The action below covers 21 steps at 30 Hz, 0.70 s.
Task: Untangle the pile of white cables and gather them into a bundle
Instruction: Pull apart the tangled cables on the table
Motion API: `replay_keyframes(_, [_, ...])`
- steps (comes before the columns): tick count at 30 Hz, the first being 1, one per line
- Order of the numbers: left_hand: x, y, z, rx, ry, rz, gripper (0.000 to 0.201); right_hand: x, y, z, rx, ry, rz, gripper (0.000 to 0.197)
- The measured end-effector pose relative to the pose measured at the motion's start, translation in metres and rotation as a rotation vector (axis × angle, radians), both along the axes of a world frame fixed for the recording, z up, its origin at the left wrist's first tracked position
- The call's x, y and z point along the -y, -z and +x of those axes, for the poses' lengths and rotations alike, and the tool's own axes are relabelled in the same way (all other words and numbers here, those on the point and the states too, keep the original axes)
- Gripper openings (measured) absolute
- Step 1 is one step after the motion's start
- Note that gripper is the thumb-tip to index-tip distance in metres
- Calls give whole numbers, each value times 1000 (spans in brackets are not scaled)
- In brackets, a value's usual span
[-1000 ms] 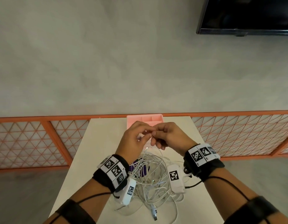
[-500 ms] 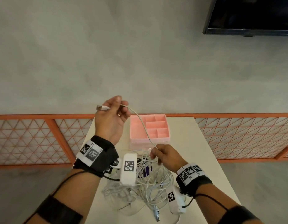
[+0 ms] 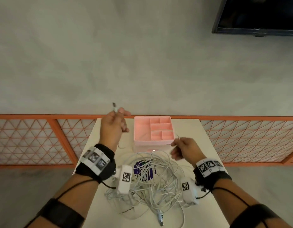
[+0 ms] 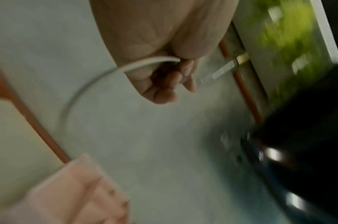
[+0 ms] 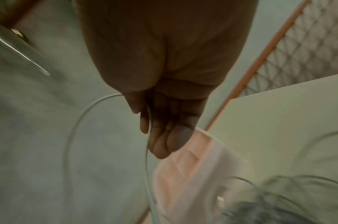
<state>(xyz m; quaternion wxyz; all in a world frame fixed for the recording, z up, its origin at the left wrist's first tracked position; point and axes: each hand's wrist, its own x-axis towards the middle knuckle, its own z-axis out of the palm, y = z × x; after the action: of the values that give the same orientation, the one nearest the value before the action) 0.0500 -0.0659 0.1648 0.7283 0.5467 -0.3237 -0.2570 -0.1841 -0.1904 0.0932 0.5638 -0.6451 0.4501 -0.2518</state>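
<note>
A tangled pile of white cables [image 3: 152,183] lies on the cream table [image 3: 196,134] between my forearms. My left hand [image 3: 120,116] is raised at the table's far left, fingers curled round one white cable [image 4: 96,81] just below its plug [image 3: 114,108], which sticks up past the thumb. My right hand [image 3: 176,144] hovers right of the pile by the pink tray's near right corner. It pinches the same cable [image 5: 146,153] between thumb and fingers. From there the cable drops into the pile.
A pink compartment tray [image 3: 152,143] stands at the table's far middle, just beyond the pile. A round purple disc [image 3: 139,169] lies under the cables. An orange mesh fence [image 3: 35,139] runs behind the table. A dark screen [image 3: 257,15] hangs at upper right.
My hands met over the pile a second ago and have since spread apart. The left hand lifted the plug end up and left; the right hand slid right along the cable.
</note>
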Motion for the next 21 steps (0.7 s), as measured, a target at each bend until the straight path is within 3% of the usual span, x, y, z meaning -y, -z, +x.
replay_keyframes(2, [5, 19, -15, 161, 122, 130, 28, -3, -35, 13, 94, 2, -53, 33])
replay_keyframes(5, [11, 36, -43, 196, 299, 225, 23, -11, -80, 33, 183, -48, -115, 34])
replay_keyframes(9, [14, 40, -76, 43, 520, 224, 33, -20, -118, 51, 385, 18, -142, 30])
replay_keyframes(12, [6, 49, -79, -146, 525, 138, 46, -10, -130, 51, 498, 188, -202, 28])
replay_keyframes(15, [1, 56, -70, -192, 475, 105, 42, 1, -123, 40, 569, 298, -171, 22])
replay_keyframes(17, [1, 55, -62, -177, 404, 116, 36, 0, -104, 37, 539, 261, -112, 18])
replay_keyframes(21, [8, 40, -46, -268, 264, 78, 36, -20, -39, 34, 165, 25, -32, 52])
